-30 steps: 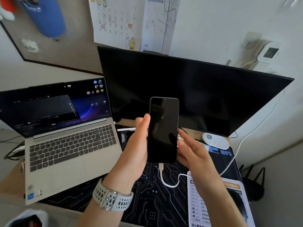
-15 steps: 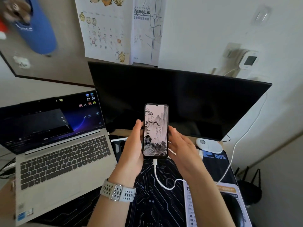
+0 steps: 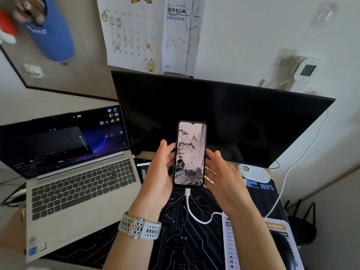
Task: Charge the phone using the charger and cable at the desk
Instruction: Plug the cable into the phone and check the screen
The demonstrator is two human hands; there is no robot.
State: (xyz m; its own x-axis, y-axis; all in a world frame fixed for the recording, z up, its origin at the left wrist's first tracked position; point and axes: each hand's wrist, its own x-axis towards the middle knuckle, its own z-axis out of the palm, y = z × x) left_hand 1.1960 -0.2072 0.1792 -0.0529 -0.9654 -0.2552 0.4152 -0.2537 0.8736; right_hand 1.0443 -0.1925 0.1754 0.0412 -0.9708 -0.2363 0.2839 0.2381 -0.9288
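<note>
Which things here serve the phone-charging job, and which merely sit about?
For the job: phone, white cable plugged into its base, left hand, right hand.

Lying about: laptop, monitor, white mouse, wall calendar.

Phone upright above the desk mat, between left hand and right hand, in front of the monitor. Cable plugged into phone's bottom edge, trailing right across the mat and up toward the wall charger. Laptop left of the hands, on the surface. Mouse right of the phone, under the monitor's edge. Calendar on the wall behind the monitor.
</note>
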